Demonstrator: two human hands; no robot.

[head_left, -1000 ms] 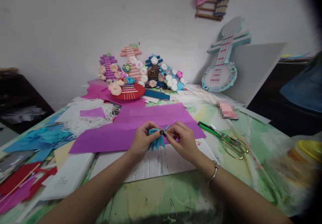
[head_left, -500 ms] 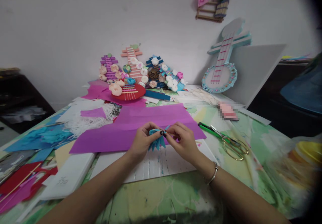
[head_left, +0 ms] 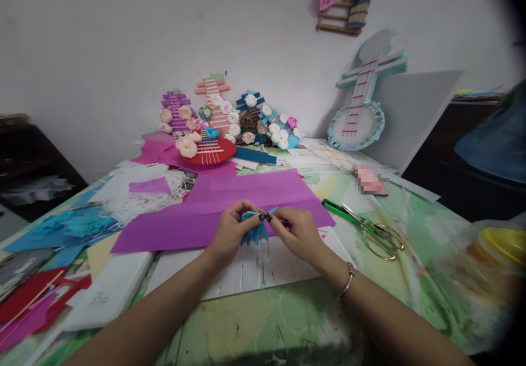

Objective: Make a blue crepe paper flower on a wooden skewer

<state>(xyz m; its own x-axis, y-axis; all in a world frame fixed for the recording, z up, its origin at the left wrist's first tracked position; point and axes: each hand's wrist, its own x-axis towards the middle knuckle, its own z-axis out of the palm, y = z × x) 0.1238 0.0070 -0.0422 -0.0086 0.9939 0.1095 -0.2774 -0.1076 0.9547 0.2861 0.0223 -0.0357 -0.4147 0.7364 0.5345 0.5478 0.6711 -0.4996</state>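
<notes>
My left hand (head_left: 230, 229) is closed on a piece of blue paper (head_left: 255, 237), whose fringed or pleated edge fans downward below the fingers. Thumb to thumb with it, my right hand (head_left: 299, 232) pinches the narrow end of the same blue paper, and a small blue tip shows above its fingertips. Part of the paper is hidden behind my fingers. Beneath both hands lie a sheet of purple paper (head_left: 160, 229) and a white board (head_left: 283, 270) with streaks of glue-like lines.
Gold-handled scissors (head_left: 382, 240) and a green cutter (head_left: 335, 208) lie to the right. A white box (head_left: 110, 292) is at left, near shredded white paper (head_left: 123, 204). Flower-decorated paper instruments (head_left: 213, 149) stand at the back. A plastic bag with a yellow-lidded tub (head_left: 501, 245) sits far right.
The view has shifted slightly. My hands keep hold of the blue paper at nearly the same place, with my right fingers a little more curled in.
</notes>
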